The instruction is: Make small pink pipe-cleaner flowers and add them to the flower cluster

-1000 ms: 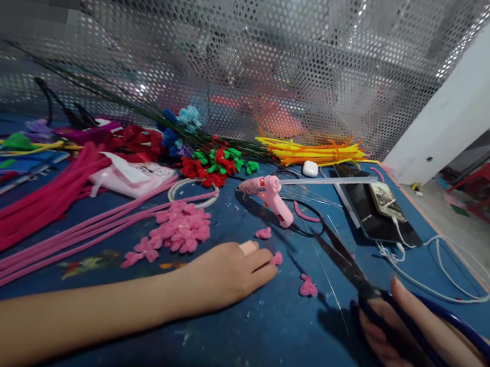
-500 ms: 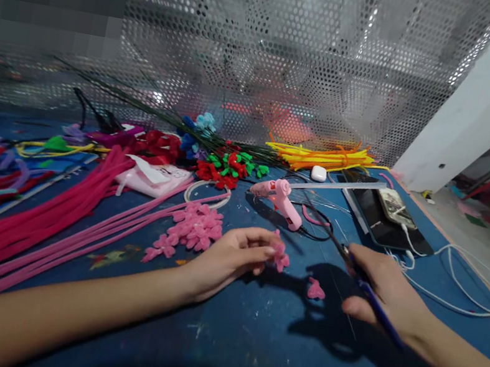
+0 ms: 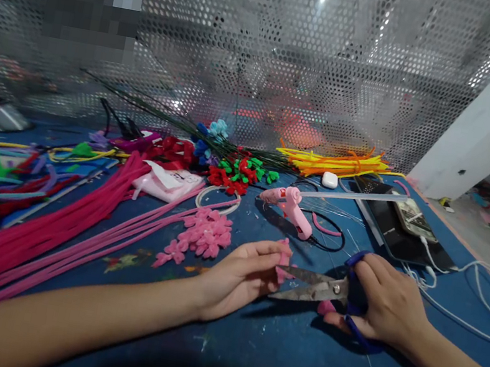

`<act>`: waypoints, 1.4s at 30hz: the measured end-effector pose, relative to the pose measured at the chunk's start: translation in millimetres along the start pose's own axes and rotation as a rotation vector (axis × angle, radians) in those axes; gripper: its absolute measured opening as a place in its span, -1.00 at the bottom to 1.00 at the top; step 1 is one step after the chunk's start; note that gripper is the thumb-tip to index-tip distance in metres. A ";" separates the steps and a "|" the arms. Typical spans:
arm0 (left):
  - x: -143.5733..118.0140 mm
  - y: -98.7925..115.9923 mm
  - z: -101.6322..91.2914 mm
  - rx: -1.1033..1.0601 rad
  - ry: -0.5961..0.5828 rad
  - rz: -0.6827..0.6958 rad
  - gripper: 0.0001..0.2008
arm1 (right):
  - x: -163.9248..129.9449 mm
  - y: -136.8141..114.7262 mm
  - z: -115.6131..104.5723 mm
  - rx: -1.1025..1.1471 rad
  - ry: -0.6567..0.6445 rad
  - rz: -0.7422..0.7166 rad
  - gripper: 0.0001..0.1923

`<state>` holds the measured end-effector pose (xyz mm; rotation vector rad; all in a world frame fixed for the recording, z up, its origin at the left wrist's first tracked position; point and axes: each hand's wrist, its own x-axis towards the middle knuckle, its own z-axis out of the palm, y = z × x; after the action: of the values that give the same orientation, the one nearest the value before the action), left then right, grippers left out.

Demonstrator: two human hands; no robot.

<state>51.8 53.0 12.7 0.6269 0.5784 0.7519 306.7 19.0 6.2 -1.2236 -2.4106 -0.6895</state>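
Head view, using the pink glue gun [image 3: 295, 208] as the landmark: the left hand [image 3: 243, 275] is on the near side of it, pinching a small pink fuzzy flower [image 3: 282, 263] between thumb and fingers. Right hand [image 3: 390, 298], nearer and to the right of the gun, is wrapped round the blue handles of some scissors [image 3: 316, 290], blades spread right at that flower; can't tell if they touch it. Container-wise, a white case [image 3: 329, 180] sits closed behind the gun, and left of it there's a pink packet [image 3: 166, 187] with a white sheet on top, contents hidden. The gun itself has a clear glue stick [image 3: 356, 196] poking out the back.
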 end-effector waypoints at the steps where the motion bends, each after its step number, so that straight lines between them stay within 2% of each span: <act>1: 0.6 -0.5 -0.1 0.000 -0.008 -0.001 -0.90 | -0.6 0.5 0.3 -0.006 -0.012 0.014 -0.49; 7: -2.3 -5.4 1.9 0.037 0.056 -0.097 -0.77 | -2.9 0.5 1.7 -0.018 -0.077 0.052 -0.50; 11: -5.7 -8.7 5.2 0.116 0.041 -0.147 -0.74 | 0.2 -0.7 0.3 -0.020 -0.079 0.049 -0.49; 17: -6.6 -9.5 8.4 0.115 0.089 -0.164 -0.64 | 5.1 -4.5 -2.6 0.010 -0.084 0.010 -0.45; 21: -5.6 -11.4 7.8 0.131 0.080 -0.170 -0.68 | 4.6 -5.9 -1.5 0.053 -0.122 0.017 -0.46; 28: -2.1 -11.9 6.6 0.210 0.117 0.000 -0.79 | 0.1 -1.8 4.0 0.141 -0.219 0.025 -0.52; 30: -2.0 -9.5 3.0 0.371 0.104 0.080 -0.85 | -0.4 -1.2 3.7 0.203 -0.224 0.051 -0.53; 32: -2.7 -6.9 -1.5 0.692 0.074 0.224 -0.93 | 0.5 -1.4 2.3 0.264 -0.224 0.114 -0.52; 33: -3.3 -5.9 -3.5 0.899 0.051 0.320 -0.94 | 1.4 -1.5 1.5 0.287 -0.216 0.154 -0.51; 35: -4.7 -5.4 -5.0 1.319 -0.033 0.500 -0.83 | 3.4 -1.6 0.5 0.321 -0.189 0.224 -0.44; 37: -5.4 -7.0 -2.2 1.638 -0.186 0.616 -0.69 | 4.5 -1.0 1.0 0.346 -0.173 0.269 -0.36; 39: -4.9 -10.2 4.2 1.845 -0.416 0.643 -0.60 | 4.5 -0.1 2.6 0.353 -0.174 0.297 -0.37; 41: -3.1 -13.4 11.3 1.938 -0.634 0.635 -0.58 | 3.9 0.8 4.1 0.345 -0.174 0.324 -0.43; 42: -2.1 -14.8 14.0 1.946 -0.707 0.624 -0.58 | 3.6 1.2 4.7 0.346 -0.171 0.335 -0.46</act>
<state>66.5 38.8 12.3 2.8207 0.2669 0.2267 305.2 24.6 4.5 -1.5266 -2.2447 -0.0678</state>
